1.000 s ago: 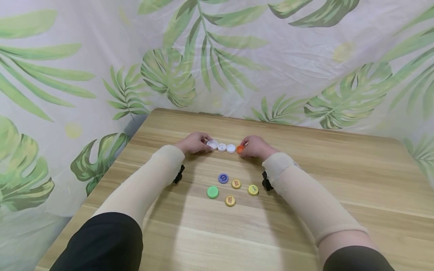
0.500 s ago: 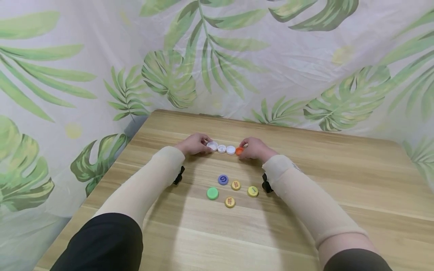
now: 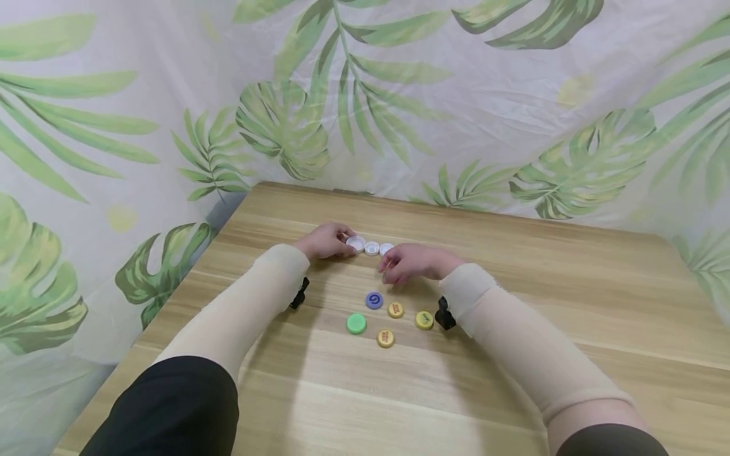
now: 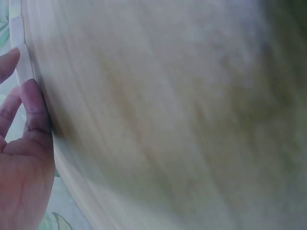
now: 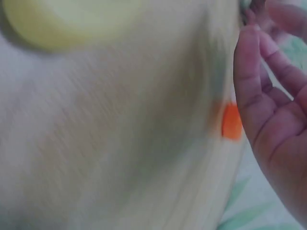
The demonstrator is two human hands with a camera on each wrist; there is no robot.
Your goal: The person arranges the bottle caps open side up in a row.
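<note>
Three white bottle caps lie in a row towards the back of the table, hollow side up. My left hand (image 3: 326, 241) holds the leftmost white cap (image 3: 356, 244) between thumb and fingers; its edge also shows in the left wrist view. Beside it are the middle white cap (image 3: 372, 248) and the right white cap (image 3: 386, 249), partly covered by my right hand (image 3: 421, 261). That hand is over the table with loosely bent fingers and holds nothing. An orange cap (image 5: 232, 121) lies behind it in the right wrist view, hidden in the head view.
Nearer me lie a blue cap (image 3: 374, 300), a green cap (image 3: 356, 323) and several yellow ones, among them a yellow cap (image 3: 424, 320) by the right wrist. A leaf-patterned cloth (image 3: 490, 126) hangs behind the wooden table (image 3: 365, 405).
My right hand has let go of the orange cap at the row's right end and moved left and towards me. The left hand stays on its white cap.
</note>
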